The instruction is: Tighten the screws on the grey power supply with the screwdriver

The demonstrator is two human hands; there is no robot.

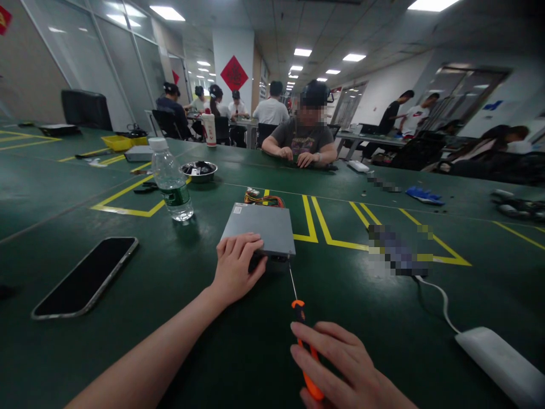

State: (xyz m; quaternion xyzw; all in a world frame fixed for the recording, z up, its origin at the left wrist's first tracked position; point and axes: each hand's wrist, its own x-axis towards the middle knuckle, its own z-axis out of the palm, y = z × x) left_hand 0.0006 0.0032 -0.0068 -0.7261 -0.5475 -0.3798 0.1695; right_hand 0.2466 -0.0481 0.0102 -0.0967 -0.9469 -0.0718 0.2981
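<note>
A grey metal computer power supply (pixel 268 221) lies on the green table, with a bundle of coloured cables (pixel 266 199) coming from its far side. My left hand (pixel 236 267) grips its near left corner, fingers on the top cover and thumb against the near side. An orange and black screwdriver (pixel 300 312) is held in my right hand (pixel 340 358), which is closed around the handle. Its thin shaft points away from me, and the tip meets the near side close to the right corner. Whatever sits under the tip is too small to make out.
Left of the power supply stand a water bottle (pixel 174 187) and a metal bowl (pixel 199 171) with dark bits. A phone (pixel 87 278) lies nearer. On the right are a white power bank (pixel 502 363) with a cable and a blue glove (pixel 424 195). A person (pixel 304 136) sits opposite.
</note>
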